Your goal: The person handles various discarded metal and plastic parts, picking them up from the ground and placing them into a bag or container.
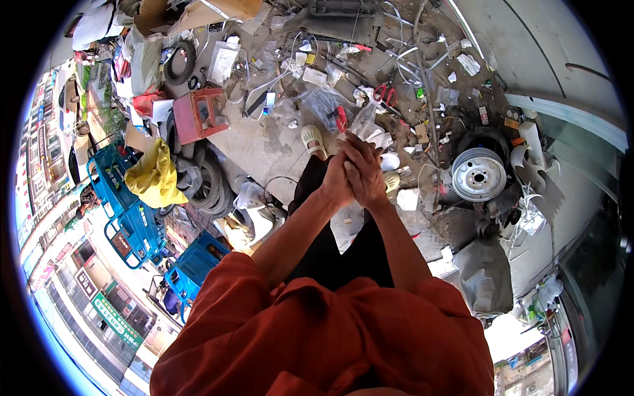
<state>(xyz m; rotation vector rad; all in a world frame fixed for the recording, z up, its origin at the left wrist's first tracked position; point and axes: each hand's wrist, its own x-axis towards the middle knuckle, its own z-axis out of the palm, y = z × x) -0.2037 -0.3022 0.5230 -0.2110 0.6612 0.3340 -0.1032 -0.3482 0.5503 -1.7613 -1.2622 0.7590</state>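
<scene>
My left hand (337, 183) and my right hand (364, 173) are pressed together in front of my knees, both closed. The right hand's fingers lie across the left hand's. Their palms are hidden, so whether anything is between them cannot be made out. Just beyond the fingertips shows a small red object (341, 119), beside crumpled clear plastic bags (321, 105); whether it touches the fingers is unclear. Below the hands are my black trousers (317, 254) and a cream clog (312, 138) on one foot.
Littered ground surrounds me. Red-handled scissors (384, 96) lie ahead; a red stool (198, 115) stands left, near a tire (210, 185) and a yellow sack (156, 175). Blue three-wheeled vehicles (135, 231) are farther left. To the right are a white wheel rim (478, 174) and a grey bag (484, 276).
</scene>
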